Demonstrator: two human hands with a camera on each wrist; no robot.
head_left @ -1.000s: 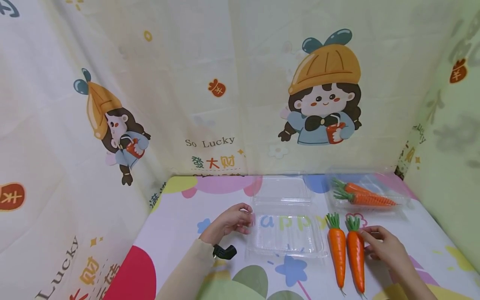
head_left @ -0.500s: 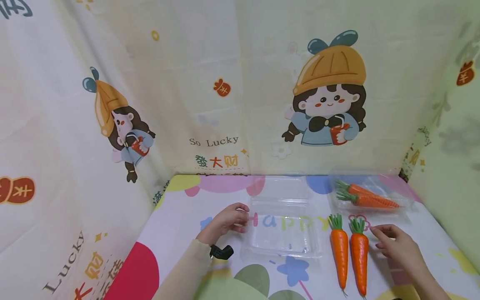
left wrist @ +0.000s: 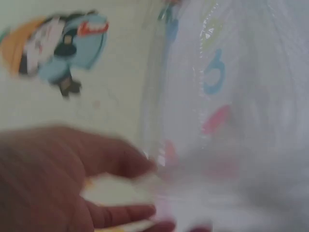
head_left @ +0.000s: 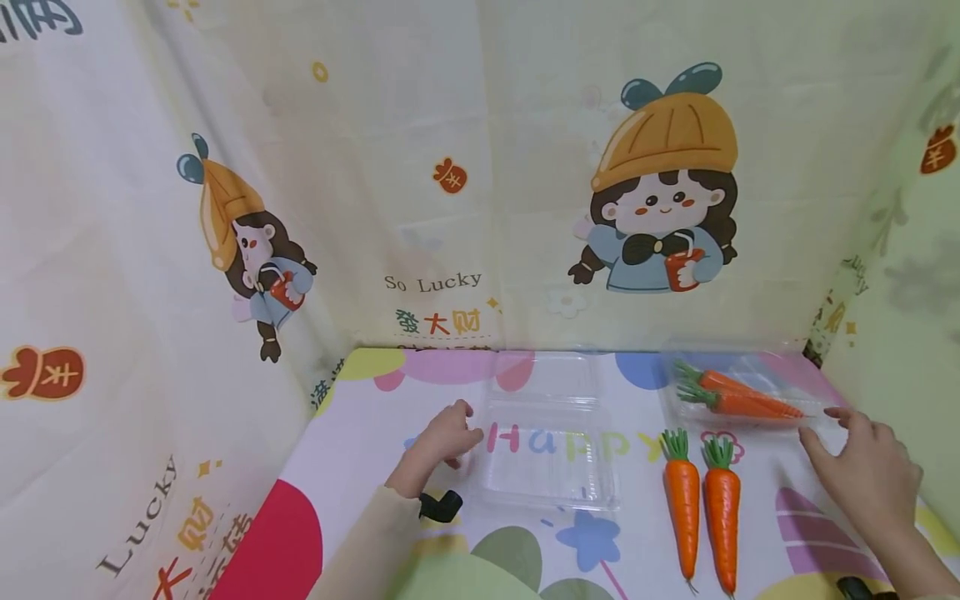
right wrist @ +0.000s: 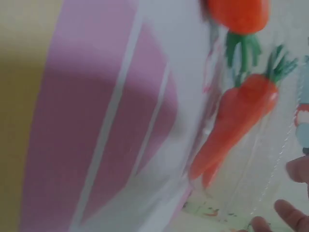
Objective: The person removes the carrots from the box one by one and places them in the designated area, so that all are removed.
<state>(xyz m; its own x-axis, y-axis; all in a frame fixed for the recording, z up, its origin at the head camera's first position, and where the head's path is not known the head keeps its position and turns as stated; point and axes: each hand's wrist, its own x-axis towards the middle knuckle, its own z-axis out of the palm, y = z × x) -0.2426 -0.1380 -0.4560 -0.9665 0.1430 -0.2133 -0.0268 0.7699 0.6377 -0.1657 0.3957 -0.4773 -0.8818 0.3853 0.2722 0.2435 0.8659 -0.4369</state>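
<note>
On the tabletop, two loose carrots seem settled, the empty right hand having moved toward the filled box, the left hand unclear in grip.

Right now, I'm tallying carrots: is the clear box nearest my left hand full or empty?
Empty: only the print of the table shows through the clear box; two loose carrots lie to its right.

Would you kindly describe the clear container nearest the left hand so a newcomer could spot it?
In the head view, find the printed tabletop, then the left hand. Just right of it, over part of the word Happy, lies an open clear container. Its neighbour holds two carrots; this one holds none.
</note>
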